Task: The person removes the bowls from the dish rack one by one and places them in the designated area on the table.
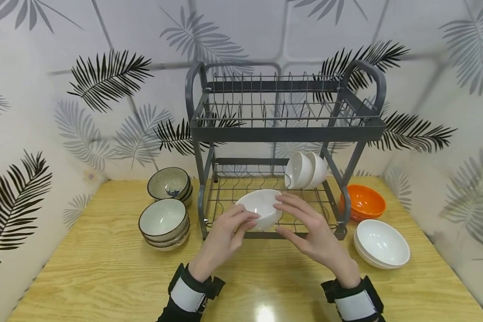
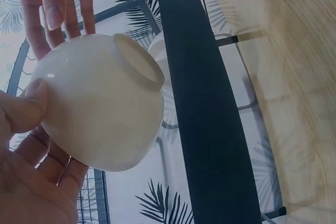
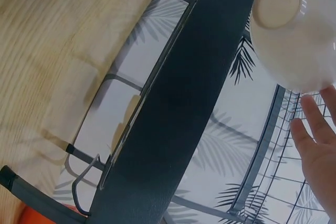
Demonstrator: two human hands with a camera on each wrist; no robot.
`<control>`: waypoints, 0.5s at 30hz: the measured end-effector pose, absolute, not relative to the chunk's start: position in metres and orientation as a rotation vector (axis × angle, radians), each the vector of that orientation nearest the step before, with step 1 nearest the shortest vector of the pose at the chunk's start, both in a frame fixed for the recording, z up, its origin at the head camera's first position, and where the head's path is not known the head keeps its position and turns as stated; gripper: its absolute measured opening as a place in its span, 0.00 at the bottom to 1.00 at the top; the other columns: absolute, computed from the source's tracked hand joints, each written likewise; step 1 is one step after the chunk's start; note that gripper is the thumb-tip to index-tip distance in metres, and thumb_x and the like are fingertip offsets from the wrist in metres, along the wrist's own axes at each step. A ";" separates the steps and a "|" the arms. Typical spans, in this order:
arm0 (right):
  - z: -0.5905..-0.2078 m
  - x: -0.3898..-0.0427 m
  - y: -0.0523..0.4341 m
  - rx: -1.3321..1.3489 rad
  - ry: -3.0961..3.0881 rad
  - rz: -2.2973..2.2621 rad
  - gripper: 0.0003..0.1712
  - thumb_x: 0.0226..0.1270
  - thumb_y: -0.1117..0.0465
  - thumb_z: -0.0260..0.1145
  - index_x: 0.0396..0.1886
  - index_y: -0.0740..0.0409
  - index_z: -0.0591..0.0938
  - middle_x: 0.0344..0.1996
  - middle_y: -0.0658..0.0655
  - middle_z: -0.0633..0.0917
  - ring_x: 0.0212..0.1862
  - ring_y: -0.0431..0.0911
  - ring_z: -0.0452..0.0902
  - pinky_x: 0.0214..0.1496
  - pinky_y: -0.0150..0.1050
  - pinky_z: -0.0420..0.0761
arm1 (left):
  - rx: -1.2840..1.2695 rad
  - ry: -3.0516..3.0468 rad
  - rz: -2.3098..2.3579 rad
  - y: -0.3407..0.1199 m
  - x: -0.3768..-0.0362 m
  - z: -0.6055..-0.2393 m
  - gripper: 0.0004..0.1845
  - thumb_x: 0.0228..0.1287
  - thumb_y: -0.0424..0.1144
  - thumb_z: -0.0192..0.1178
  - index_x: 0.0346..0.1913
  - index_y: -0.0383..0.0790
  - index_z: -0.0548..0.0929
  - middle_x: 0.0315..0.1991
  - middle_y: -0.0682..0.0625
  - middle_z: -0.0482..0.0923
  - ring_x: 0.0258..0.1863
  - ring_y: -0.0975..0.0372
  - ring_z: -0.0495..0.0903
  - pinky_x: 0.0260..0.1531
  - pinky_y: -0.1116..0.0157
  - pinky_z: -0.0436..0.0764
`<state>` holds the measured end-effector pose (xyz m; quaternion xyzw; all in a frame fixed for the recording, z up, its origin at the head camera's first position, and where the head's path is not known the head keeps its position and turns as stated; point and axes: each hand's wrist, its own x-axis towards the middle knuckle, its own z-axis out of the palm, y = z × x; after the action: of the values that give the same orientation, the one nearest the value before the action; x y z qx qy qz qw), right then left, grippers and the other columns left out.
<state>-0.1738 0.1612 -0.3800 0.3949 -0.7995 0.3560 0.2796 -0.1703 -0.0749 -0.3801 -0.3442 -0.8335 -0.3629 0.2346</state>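
White bowl (image 1: 260,207) pinched by L hand (image 1: 224,235) at rack (image 1: 283,129) lower tier; R hand (image 1: 311,228) fingers straight, touching rim.

Left hand (image 1: 225,235) covers the near side of the white bowl (image 1: 261,210). On the right wrist view the right hand (image 3: 319,153) is cut off at the frame edge, and the orange bowl (image 3: 42,214) is barely a sliver.

You face a pale wooden worktop (image 1: 104,268) boxed in by white walls (image 1: 44,112) printed with black and grey palm fronds.
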 end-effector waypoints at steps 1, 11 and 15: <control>-0.380 -0.174 0.160 1.065 -2.134 0.946 0.36 0.46 0.74 0.79 0.59 0.60 0.82 0.62 0.64 0.81 0.68 0.58 0.73 0.77 0.27 0.63 | -0.958 -2.281 -0.973 -0.074 -0.170 -0.380 0.07 0.66 0.30 0.64 0.44 0.38 0.88 0.33 0.50 0.80 0.34 0.63 0.76 0.36 0.71 0.79; -0.383 -0.173 0.154 1.112 -2.135 0.773 0.26 0.44 0.69 0.81 0.48 0.58 0.87 0.48 0.56 0.89 0.56 0.55 0.81 0.79 0.49 0.66 | -1.060 -2.243 -0.725 -0.071 -0.169 -0.380 0.08 0.64 0.30 0.66 0.43 0.44 0.88 0.33 0.54 0.77 0.37 0.63 0.75 0.38 0.69 0.81; -0.384 -0.173 0.154 1.118 -2.186 0.724 0.15 0.48 0.68 0.79 0.39 0.56 0.89 0.39 0.52 0.91 0.46 0.48 0.86 0.67 0.58 0.77 | -1.076 -2.246 -0.703 -0.070 -0.170 -0.382 0.08 0.63 0.30 0.66 0.42 0.44 0.88 0.34 0.54 0.77 0.40 0.63 0.76 0.42 0.68 0.83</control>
<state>-0.1728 0.1538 -0.3839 0.4184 -0.8181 0.2709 0.2868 -0.1697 -0.0700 -0.3819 -0.3999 -0.8348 -0.2613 0.2736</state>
